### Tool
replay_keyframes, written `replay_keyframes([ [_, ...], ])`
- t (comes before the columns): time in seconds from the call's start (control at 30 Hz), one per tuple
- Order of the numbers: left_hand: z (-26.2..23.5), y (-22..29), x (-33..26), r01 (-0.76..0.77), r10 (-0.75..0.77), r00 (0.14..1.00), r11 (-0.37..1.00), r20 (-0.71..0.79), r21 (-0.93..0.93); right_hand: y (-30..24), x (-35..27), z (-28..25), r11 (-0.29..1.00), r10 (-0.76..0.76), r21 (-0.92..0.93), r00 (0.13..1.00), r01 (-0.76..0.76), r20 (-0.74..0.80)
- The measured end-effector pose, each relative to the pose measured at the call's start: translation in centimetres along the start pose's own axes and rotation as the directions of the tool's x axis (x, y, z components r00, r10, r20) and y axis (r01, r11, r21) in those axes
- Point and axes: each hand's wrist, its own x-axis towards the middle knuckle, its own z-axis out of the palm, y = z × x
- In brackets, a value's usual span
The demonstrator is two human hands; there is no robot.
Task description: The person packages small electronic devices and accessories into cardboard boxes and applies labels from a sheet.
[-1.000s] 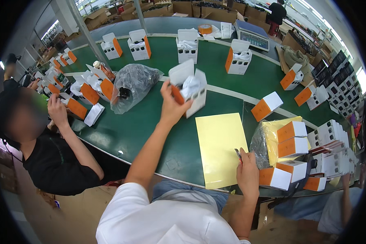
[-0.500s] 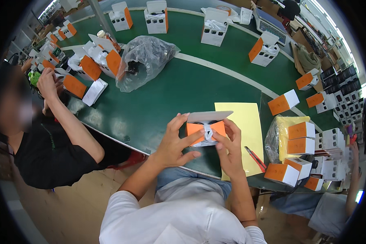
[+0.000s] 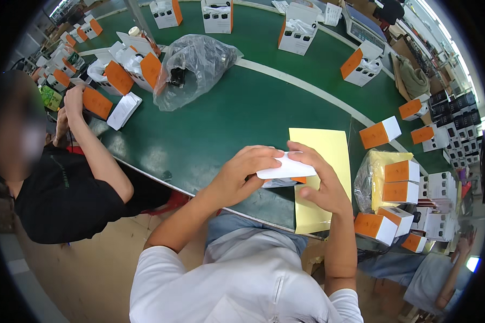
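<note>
A small orange-and-white cardboard box (image 3: 286,171) is between my hands above the green table's front edge, its white lid flap folded down over the top. My left hand (image 3: 247,171) grips the box from the left, its fingers lying over the flap. From the right, my right hand (image 3: 326,180) curls its fingers over the flap's far edge, with the thumb held apart at the near side. Under and beside the right hand lies a yellow sheet (image 3: 323,141). The box's contents are mostly covered; a little white wrapping shows at its near side.
Closed orange-and-white boxes (image 3: 401,191) are stacked at the right by a clear plastic bag (image 3: 364,180). A larger plastic bag (image 3: 194,70) lies beyond my hands. Open boxes (image 3: 299,35) stand along the far side. At left, a co-worker's arm (image 3: 99,153) reaches over the table.
The box's raised lid flap has come down over the white wrapping, and both hands have moved onto it. The red utility knife on the yellow sheet is no longer visible.
</note>
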Motion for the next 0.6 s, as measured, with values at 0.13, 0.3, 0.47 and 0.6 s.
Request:
replay_keyframes([
  [0.13,-0.1,-0.3,-0.1,-0.039,0.04,0.999,0.998,-0.03,0.05,-0.4,0.1,0.9,0.958,0.18,0.242,0.979,-0.153,-0.095],
  [0.3,-0.2,0.7,0.1,-0.033,0.033,0.999,0.999,-0.039,0.008,-0.5,-0.3,0.2,0.994,0.094,0.064,0.994,-0.09,-0.057],
  [0.47,0.1,0.4,-0.7,0.031,-0.031,0.999,0.999,-0.031,0.014,0.0,-0.4,0.2,0.995,0.094,0.035,0.994,-0.092,-0.053],
  [0.6,0.2,0.1,-0.8,-0.038,0.04,0.999,0.989,-0.007,0.143,-0.4,-0.7,0.5,0.995,0.09,-0.034,0.994,-0.093,-0.067],
])
